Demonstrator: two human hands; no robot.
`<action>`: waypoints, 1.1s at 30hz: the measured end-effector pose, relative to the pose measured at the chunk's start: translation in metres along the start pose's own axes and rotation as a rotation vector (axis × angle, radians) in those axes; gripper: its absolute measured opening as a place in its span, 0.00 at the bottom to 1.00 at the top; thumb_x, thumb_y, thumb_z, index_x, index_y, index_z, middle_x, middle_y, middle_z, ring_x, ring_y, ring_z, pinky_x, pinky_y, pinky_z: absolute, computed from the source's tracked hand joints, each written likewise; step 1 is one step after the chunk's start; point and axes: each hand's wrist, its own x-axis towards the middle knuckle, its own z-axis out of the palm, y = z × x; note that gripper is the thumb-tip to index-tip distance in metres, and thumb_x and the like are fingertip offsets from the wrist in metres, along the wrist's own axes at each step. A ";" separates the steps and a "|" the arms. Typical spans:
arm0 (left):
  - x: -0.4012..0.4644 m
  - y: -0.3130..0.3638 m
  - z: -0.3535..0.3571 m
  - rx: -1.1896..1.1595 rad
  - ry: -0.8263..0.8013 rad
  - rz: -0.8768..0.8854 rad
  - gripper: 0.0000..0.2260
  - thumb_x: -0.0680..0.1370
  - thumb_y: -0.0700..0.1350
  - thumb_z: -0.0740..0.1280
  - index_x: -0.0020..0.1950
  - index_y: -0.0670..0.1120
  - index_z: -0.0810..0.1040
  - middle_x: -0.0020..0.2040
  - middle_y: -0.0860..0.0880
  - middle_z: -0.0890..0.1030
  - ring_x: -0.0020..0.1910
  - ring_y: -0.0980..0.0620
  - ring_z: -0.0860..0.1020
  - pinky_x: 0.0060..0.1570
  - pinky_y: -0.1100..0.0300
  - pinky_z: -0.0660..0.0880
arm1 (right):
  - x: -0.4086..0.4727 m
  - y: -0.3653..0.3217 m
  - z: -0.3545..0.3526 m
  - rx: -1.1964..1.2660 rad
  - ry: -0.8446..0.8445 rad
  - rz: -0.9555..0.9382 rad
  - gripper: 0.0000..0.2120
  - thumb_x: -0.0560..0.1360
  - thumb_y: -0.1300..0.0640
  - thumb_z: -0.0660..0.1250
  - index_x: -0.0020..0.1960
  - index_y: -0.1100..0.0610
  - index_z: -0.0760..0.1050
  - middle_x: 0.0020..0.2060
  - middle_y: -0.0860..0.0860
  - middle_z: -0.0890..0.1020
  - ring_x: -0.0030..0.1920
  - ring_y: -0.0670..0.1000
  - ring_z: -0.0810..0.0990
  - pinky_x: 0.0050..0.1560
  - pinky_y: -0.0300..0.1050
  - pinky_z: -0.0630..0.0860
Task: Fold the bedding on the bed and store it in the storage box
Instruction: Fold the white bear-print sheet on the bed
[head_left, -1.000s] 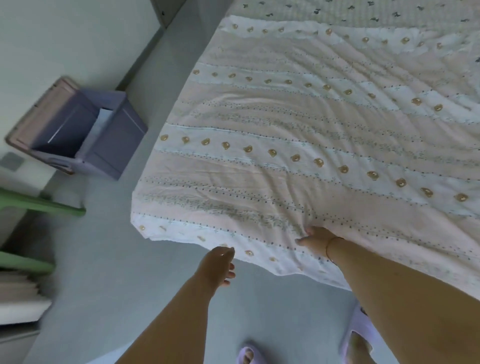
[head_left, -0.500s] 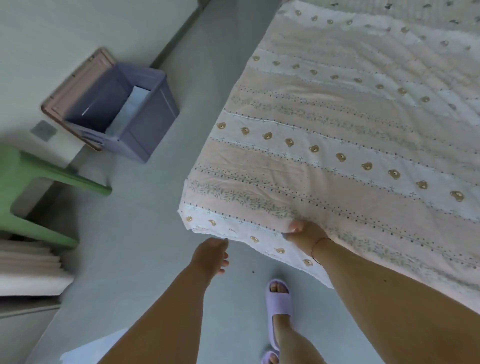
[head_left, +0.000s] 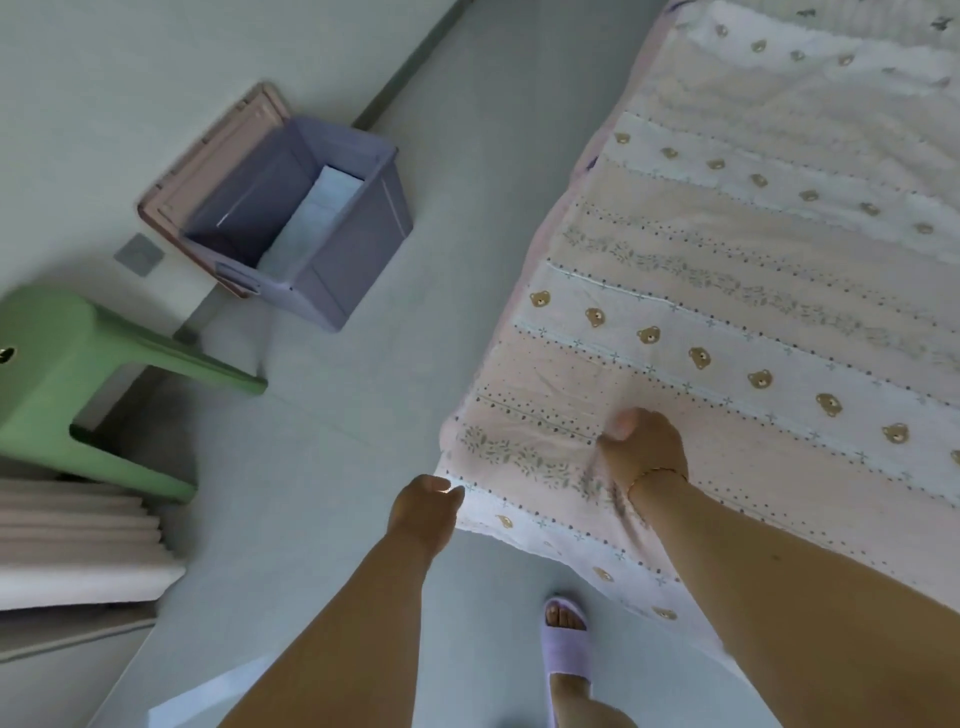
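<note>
Grey floor runs beside the bed, where our bedding lies spread flat, its stripes running from the near left corner away to the right. Our right hand pinches a fold of it; our left hand, fingers curled, reaches its corner, hold unclear. Our storage box stands open by the wall, near a green stool.

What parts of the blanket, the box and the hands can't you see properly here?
Head view:
- Blanket: its far and right parts run off the picture's edges.
- Storage box: its own walls hide most of the bottom.
- Right hand: fingertips are blurred and tucked into the fabric.
- Left hand: whether it pinches the blanket's corner is unclear.
</note>
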 end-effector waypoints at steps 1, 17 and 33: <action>0.004 0.001 -0.001 0.014 -0.007 0.007 0.16 0.76 0.48 0.66 0.62 0.45 0.76 0.59 0.46 0.79 0.57 0.46 0.78 0.58 0.48 0.77 | -0.002 -0.007 0.000 -0.036 0.042 0.022 0.16 0.72 0.52 0.64 0.58 0.56 0.73 0.54 0.55 0.76 0.57 0.57 0.74 0.58 0.51 0.75; 0.076 -0.007 -0.008 0.212 -0.148 0.230 0.08 0.76 0.49 0.69 0.44 0.46 0.74 0.39 0.50 0.78 0.38 0.50 0.76 0.35 0.60 0.70 | -0.031 -0.074 0.057 0.072 -0.056 -0.030 0.08 0.75 0.56 0.62 0.48 0.56 0.79 0.45 0.47 0.81 0.47 0.49 0.77 0.56 0.43 0.74; 0.109 -0.014 -0.027 0.011 -0.329 0.311 0.16 0.73 0.47 0.74 0.54 0.44 0.70 0.49 0.46 0.79 0.48 0.50 0.77 0.40 0.64 0.70 | -0.033 -0.076 0.085 0.205 0.135 0.133 0.07 0.70 0.57 0.67 0.34 0.51 0.74 0.35 0.48 0.80 0.41 0.50 0.78 0.44 0.42 0.75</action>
